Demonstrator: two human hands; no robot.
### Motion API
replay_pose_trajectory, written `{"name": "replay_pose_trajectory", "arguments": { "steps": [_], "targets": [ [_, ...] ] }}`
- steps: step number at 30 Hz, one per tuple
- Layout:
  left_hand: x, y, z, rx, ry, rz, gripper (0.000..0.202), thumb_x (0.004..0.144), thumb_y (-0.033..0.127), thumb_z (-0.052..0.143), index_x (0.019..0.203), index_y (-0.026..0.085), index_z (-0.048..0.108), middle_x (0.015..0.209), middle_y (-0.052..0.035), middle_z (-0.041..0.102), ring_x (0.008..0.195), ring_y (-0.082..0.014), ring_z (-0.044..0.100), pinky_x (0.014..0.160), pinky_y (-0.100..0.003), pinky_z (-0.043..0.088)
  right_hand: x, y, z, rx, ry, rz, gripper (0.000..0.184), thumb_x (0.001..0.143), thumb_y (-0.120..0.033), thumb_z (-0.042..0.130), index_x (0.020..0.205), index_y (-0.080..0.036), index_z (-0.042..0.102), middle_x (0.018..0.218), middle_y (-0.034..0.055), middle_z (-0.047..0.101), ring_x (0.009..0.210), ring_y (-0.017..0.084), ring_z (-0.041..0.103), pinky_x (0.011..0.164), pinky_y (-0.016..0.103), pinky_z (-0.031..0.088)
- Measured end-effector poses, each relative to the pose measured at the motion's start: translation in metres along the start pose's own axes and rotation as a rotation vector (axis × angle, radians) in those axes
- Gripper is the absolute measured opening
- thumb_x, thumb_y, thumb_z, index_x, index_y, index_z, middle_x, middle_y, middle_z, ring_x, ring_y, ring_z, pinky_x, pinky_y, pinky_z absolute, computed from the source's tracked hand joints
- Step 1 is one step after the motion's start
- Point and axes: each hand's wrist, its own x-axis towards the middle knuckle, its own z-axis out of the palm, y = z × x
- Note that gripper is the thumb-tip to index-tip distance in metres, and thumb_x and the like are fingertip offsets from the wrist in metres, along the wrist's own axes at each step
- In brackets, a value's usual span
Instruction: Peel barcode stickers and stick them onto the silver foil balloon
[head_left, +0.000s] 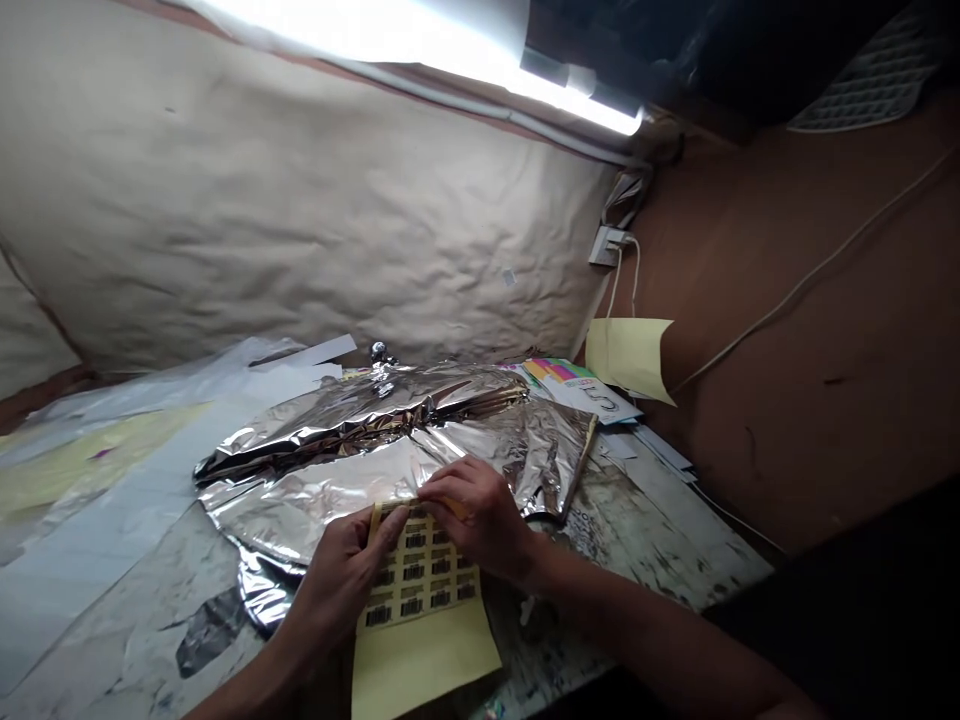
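A yellow-backed sheet of barcode stickers (416,570) is tilted up in front of me, its lower part bare backing. My left hand (346,565) grips the sheet's left edge, thumb on the front near the top. At the top edge, my right hand (480,515) pinches with thumb and forefinger; whether a single sticker is between the fingertips cannot be made out. Just behind the hands lies a crumpled, shiny silver foil balloon (337,480), spread flat on the worn worktable (652,520). The hands and sheet hide part of it.
Clear plastic and white and yellow sheets (112,500) cover the left of the table. A stack of printed papers (585,390) lies at the back right. Cables run from a wall socket (606,245) past a hanging yellow paper (630,355). A lit tube lamp (585,100) hangs above.
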Motion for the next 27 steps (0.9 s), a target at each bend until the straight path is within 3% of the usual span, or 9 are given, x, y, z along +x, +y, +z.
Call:
{"name": "replay_pose_trajectory", "arguments": {
  "steps": [6,11,16,18,21,24,27],
  "targets": [
    [-0.002,0.004,0.007,-0.085,0.06,-0.087,0.051,0.072,0.063,0.067,0.08,0.012,0.067,0.064,-0.0035,0.067,0.058,-0.0205,0.063,0.05,-0.025,0.047,-0.005,-0.002,0.003,-0.119,-0.001,-0.036,0.017,0.091,-0.026,0.057,0.1,-0.028,0.071,0.095,0.0048,0.072,0.09,0.023,0.06,0.084,0.043,0.045],
    [-0.001,0.004,0.01,-0.178,0.037,-0.126,0.05,0.07,0.062,0.07,0.081,0.013,0.065,0.065,-0.0036,0.067,0.059,-0.0212,0.065,0.052,-0.027,0.05,-0.006,-0.005,0.005,-0.112,0.016,-0.04,0.012,0.088,-0.024,0.061,0.094,-0.029,0.07,0.095,0.004,0.07,0.09,0.023,0.059,0.082,0.041,0.047],
    [0.001,0.011,0.0,-0.26,0.005,-0.239,0.043,0.075,0.054,0.071,0.088,0.014,0.064,0.067,-0.0047,0.068,0.057,-0.0208,0.065,0.056,-0.031,0.053,0.001,-0.012,-0.012,0.169,0.046,0.019,0.006,0.087,-0.024,0.062,0.087,-0.023,0.068,0.095,0.0056,0.065,0.095,0.021,0.058,0.086,0.037,0.048],
    [-0.002,0.015,-0.006,-0.167,-0.072,-0.25,0.046,0.078,0.055,0.066,0.097,0.013,0.066,0.071,-0.0058,0.068,0.06,-0.0215,0.065,0.056,-0.031,0.052,0.005,-0.008,-0.029,0.36,0.117,0.13,0.006,0.087,-0.026,0.063,0.085,-0.022,0.067,0.094,0.0049,0.064,0.095,0.02,0.059,0.086,0.036,0.048],
    [-0.011,0.019,-0.012,0.122,-0.326,-0.199,0.053,0.081,0.051,0.064,0.123,0.018,0.062,0.093,-0.0072,0.071,0.08,-0.0233,0.068,0.068,-0.03,0.053,0.005,0.01,-0.053,0.568,0.17,0.377,0.014,0.083,-0.032,0.067,0.085,-0.019,0.065,0.084,0.0029,0.063,0.081,0.017,0.06,0.074,0.031,0.048],
    [-0.023,0.019,-0.008,0.439,-0.59,-0.097,0.066,0.078,0.038,0.068,0.14,0.031,0.047,0.122,-0.004,0.064,0.104,-0.0254,0.062,0.086,-0.03,0.048,-0.004,0.027,-0.056,0.665,-0.06,0.561,0.021,0.078,-0.036,0.072,0.081,-0.017,0.064,0.075,0.0008,0.061,0.069,0.014,0.058,0.064,0.027,0.047],
    [-0.029,0.018,-0.002,0.63,-0.678,-0.044,0.07,0.079,0.035,0.066,0.144,0.032,0.041,0.118,-0.0052,0.066,0.097,-0.0262,0.063,0.084,-0.031,0.047,-0.015,0.03,-0.042,0.666,-0.383,0.619,0.022,0.077,-0.037,0.072,0.078,-0.016,0.064,0.074,0.0012,0.062,0.069,0.015,0.06,0.063,0.028,0.049]
  ]
}}
